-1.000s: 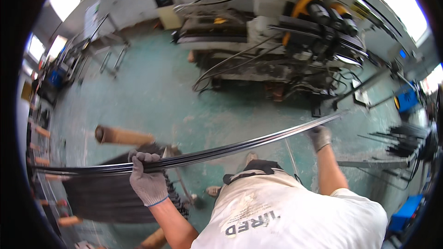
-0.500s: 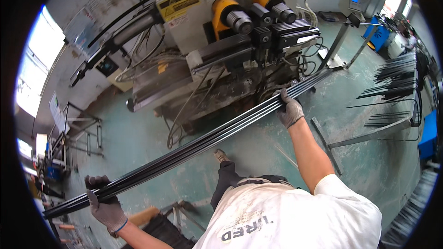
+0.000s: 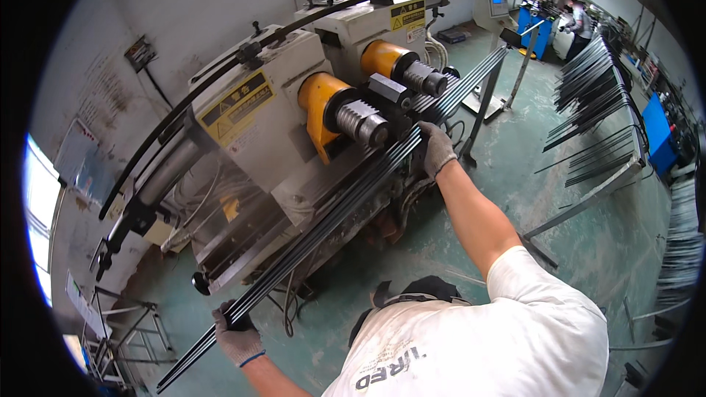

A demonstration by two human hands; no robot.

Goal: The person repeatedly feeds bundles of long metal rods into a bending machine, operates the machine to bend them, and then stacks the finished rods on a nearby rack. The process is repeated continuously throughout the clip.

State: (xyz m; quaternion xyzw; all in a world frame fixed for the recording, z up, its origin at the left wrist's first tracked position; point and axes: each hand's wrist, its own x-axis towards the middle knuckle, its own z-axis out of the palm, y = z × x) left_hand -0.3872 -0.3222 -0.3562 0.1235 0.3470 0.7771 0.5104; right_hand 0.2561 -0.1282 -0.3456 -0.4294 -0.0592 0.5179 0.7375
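A bundle of several long, thin dark metal bars (image 3: pixel 315 241) runs slantwise from the lower left toward the machine's upper right. My left hand (image 3: pixel 239 338), in a grey knit glove, is closed around the bundle near its lower left end. Farther up, my gloved right hand (image 3: pixel 438 150) grips the bars from their near side, its fingertips partly hidden. Just beyond it, a bending machine (image 3: pixel 276 114) carries two orange heads with ribbed metal rollers (image 3: pixel 360 123). The bars lie along the front of these rollers; whether they rest on the machine I cannot tell.
On the right, a rack (image 3: pixel 599 195) holds many dark bars. A control box (image 3: pixel 491 4) with a small screen stands beyond the machine. Farther off, a person (image 3: pixel 579 26) works near blue equipment. Metal frames (image 3: pixel 132 331) stand at lower left.
Both hands have carried the bars forward and up to the machine's rollers. My left hand has also moved rightward. The view has shifted, with the machine now nearer.
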